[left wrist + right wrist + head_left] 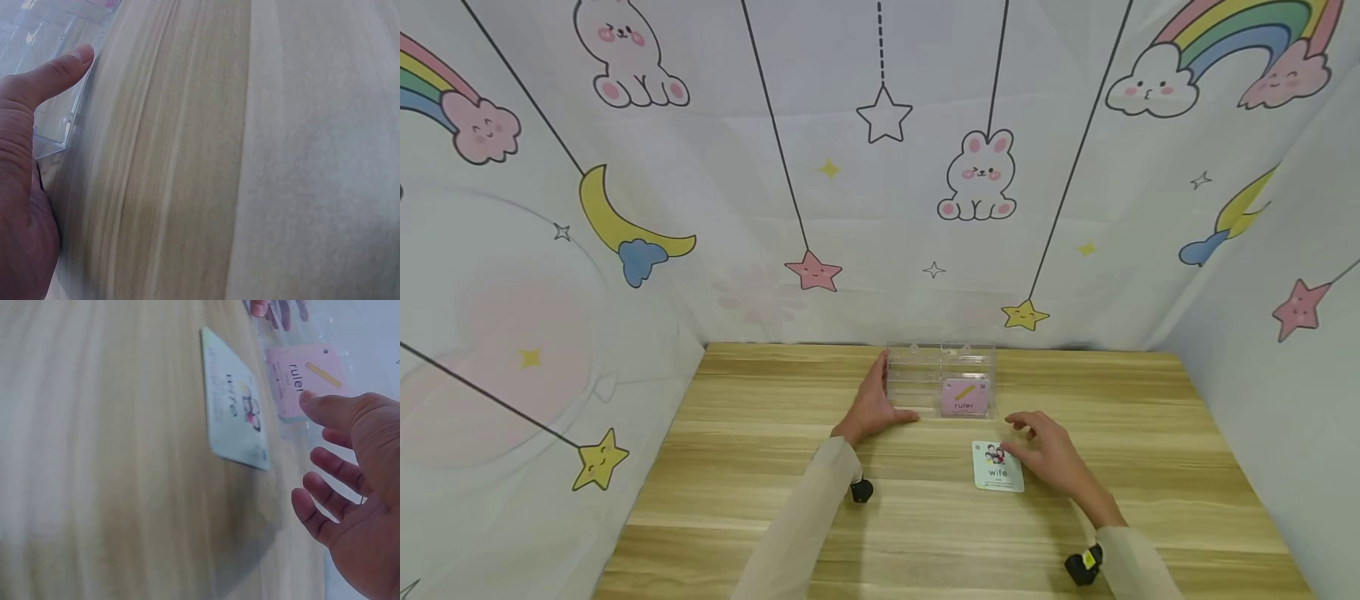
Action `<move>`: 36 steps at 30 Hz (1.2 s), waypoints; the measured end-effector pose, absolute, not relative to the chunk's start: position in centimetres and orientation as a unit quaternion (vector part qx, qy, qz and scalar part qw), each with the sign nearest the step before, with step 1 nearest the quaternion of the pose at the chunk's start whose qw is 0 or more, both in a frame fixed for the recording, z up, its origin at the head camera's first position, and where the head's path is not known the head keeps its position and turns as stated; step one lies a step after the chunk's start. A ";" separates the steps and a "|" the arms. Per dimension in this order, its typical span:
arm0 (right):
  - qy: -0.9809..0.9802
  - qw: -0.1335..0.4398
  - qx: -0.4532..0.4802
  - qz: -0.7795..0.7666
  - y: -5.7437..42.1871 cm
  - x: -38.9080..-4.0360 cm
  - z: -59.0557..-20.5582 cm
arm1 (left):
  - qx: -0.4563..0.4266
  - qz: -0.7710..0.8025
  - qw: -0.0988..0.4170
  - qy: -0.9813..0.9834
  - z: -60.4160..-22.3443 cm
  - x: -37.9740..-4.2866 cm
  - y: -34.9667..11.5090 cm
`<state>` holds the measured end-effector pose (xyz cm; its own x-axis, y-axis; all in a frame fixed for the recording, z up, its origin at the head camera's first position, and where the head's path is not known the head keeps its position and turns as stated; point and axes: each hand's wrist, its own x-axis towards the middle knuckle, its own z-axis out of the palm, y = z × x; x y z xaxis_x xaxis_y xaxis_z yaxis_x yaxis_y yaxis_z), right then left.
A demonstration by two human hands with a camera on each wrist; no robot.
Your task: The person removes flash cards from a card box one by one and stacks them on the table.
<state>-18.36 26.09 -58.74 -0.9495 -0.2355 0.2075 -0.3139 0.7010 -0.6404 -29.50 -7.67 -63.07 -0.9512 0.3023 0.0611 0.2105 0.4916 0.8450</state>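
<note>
A clear plastic organizer box (913, 379) with compartments stands at the back of the table. My left hand (874, 404) holds its left side, fingers along the side and thumb in front; the left wrist view shows the thumb (65, 69) over the box edge. A pink "ruler" card (965, 397) sits in the lower right compartment. In front of the box lies a pale green "wife" card (997, 475); whether several cards are stacked there I cannot tell. Beside and above its right edge, my right hand (1051, 454) holds nothing, its fingers loosely bent.
The wood-grain table (760, 500) stretches out on both sides of the hands. Behind the box hangs a white cloth (880, 208) printed with stars, rabbits and rainbows, and it also encloses the left and right sides. Each wrist wears a small black camera (1084, 567).
</note>
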 end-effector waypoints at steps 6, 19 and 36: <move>-0.911 0.022 0.136 0.388 25.2 -20.2 -58.0 | 0.150 0.481 0.050 0.863 -63.1 -29.5 -7.6; -0.879 0.003 0.049 0.475 23.8 -22.5 -57.6 | 0.145 0.487 0.055 0.860 -62.8 -29.5 -7.3; -0.873 -0.011 0.029 0.487 23.3 -22.8 -57.4 | 0.147 0.482 0.052 0.862 -62.8 -29.4 -7.6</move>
<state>-22.84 23.32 -57.36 -0.9981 -0.0607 0.0097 -0.0401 0.5233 -0.8512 -29.44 -7.60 -62.76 -0.9516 0.3031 0.0513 0.2023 0.4918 0.8469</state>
